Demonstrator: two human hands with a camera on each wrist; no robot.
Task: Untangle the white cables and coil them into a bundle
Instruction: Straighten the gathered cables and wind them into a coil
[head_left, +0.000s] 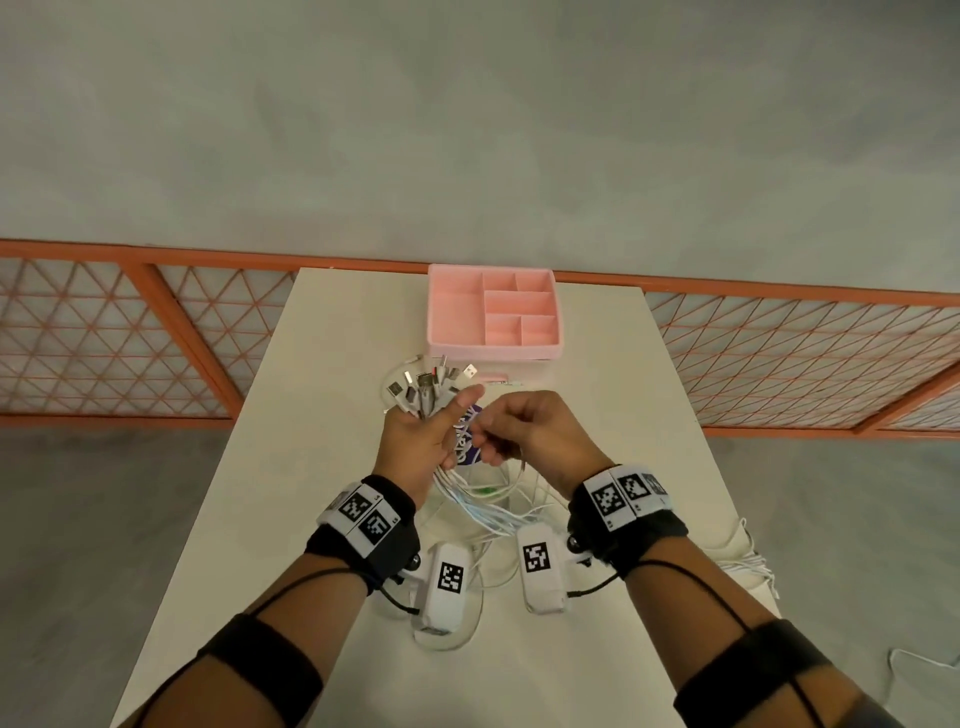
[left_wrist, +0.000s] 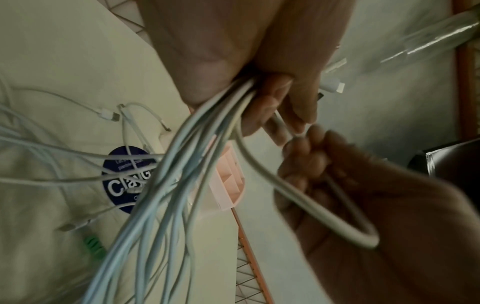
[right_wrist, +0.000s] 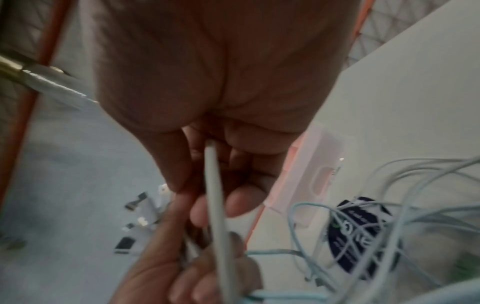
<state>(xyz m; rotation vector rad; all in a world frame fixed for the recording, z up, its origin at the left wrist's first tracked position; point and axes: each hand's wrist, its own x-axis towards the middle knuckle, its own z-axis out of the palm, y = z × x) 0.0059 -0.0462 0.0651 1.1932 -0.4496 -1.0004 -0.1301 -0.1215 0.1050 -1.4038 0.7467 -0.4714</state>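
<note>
My left hand (head_left: 423, 434) grips a bunch of white cables (left_wrist: 182, 174) above the table. Their plugs (head_left: 426, 387) fan out past its fingers, and the strands hang down to the table (head_left: 478, 506). My right hand (head_left: 519, 428) is beside it and pinches one white cable (right_wrist: 215, 201) between curled fingers. In the left wrist view this strand bends in a loop (left_wrist: 306, 207) from my left fist across my right palm (left_wrist: 376, 216). Loose cable lengths lie tangled on the table under both hands.
A pink divided organiser box (head_left: 493, 312) stands at the table's far end. A dark blue round label (left_wrist: 127, 179) and a green piece (left_wrist: 92, 244) lie beneath the cables. More white cable hangs over the table's right edge (head_left: 748, 561). An orange lattice fence (head_left: 130, 338) stands behind.
</note>
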